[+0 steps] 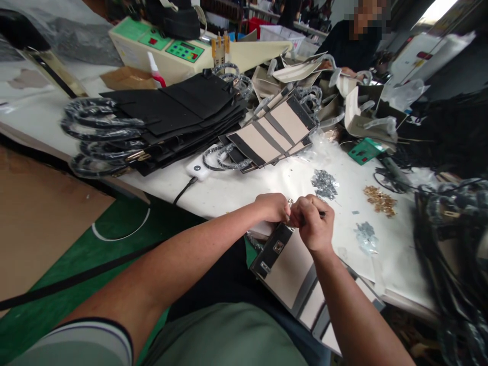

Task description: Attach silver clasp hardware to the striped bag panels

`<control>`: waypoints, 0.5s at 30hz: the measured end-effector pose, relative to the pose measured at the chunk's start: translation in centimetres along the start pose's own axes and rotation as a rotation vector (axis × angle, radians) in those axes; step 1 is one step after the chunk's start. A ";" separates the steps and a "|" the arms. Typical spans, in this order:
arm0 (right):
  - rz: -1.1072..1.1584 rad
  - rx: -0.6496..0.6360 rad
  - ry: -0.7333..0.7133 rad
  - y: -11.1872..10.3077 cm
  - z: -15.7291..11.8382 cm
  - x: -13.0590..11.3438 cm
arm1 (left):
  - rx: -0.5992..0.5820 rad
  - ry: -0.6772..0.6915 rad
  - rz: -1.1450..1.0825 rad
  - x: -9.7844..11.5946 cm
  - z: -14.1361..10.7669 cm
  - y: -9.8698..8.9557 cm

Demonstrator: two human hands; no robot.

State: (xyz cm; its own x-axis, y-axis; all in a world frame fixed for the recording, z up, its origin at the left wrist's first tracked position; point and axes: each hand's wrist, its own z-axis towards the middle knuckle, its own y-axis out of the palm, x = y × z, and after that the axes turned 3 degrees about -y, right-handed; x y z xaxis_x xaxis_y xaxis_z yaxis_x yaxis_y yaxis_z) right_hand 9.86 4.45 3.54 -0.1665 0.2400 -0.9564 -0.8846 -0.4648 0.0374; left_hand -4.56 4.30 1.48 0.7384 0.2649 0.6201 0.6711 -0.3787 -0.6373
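My left hand [273, 207] is closed at the top corner of a flat bag panel [290, 267], its fingertips meeting my right hand. A small gold metal fitting [290, 202] shows between the two hands; which fingers grip it I cannot tell. My right hand [315, 222] makes a fist around a small dark tool [322, 214], of which just a short end sticks out. The panel is beige with black and grey strips and slants over the table's front edge. Two metal fittings, a square plate [278, 247] and a smaller one [265, 267], sit on its black strip.
Small silver plates [324, 184], gold fittings [380, 201] and clear-bagged pieces [366, 237] lie on the white table [244, 193]. Black bag pieces [183, 109] and beige panels [272, 129] are stacked behind. A green-topped machine [163, 43] stands farther back; a co-worker [351, 46] is across the table.
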 end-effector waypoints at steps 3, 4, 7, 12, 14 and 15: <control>-0.039 -0.019 0.004 -0.6 -0.3 0.4 | -0.004 0.002 -0.012 0.1 -0.3 -0.2; -0.048 -0.019 0.003 -0.9 -0.5 0.4 | -0.004 0.005 -0.012 0.2 -0.4 -0.3; -0.044 0.002 -0.006 -1.2 -0.8 0.0 | -0.003 0.010 -0.012 0.3 -0.6 -0.6; 0.133 0.026 -0.113 -0.7 -0.6 -1.7 | -0.022 0.032 -0.041 0.0 -0.3 -0.4; 0.150 0.035 -0.165 -0.5 -0.6 -1.8 | -0.029 0.047 -0.050 -0.1 -0.3 -0.4; 0.129 0.038 -0.166 -0.4 -0.7 -1.6 | -0.029 0.047 -0.052 -0.1 -0.3 -0.4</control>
State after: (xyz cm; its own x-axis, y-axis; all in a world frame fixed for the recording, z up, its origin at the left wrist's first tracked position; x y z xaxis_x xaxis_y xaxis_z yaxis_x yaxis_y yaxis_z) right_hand 10.77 3.65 4.90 -0.3456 0.3191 -0.8825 -0.8666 -0.4692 0.1697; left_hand -4.90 4.18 1.83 0.6984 0.2436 0.6730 0.7057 -0.3911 -0.5908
